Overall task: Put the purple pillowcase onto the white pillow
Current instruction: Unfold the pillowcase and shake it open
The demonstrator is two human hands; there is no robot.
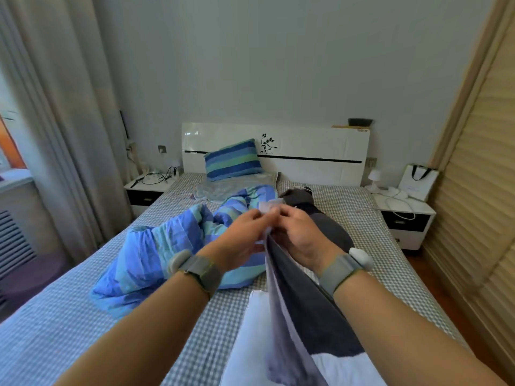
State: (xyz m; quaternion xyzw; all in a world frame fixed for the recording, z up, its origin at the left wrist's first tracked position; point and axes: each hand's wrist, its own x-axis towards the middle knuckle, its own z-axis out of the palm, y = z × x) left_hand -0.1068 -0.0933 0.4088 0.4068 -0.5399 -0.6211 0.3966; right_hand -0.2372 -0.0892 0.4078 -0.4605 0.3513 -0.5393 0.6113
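The purple pillowcase [289, 316] hangs from both my hands above the bed, pale lilac on one side and dark grey-purple on the other. My left hand [245, 235] pinches its top edge from the left. My right hand [301, 235] pinches the same edge from the right, fingertips almost touching. The white pillow [250, 344] lies on the bed at the bottom of the view, below the hanging cloth, partly hidden by it.
A crumpled blue striped duvet [156, 252] lies left of my hands on the checked bed [69, 324]. A blue striped pillow [232, 160] leans on the white headboard [315, 149]. A dark cushion [328, 221] lies behind my right hand. Nightstands flank the bed; a wardrobe stands right.
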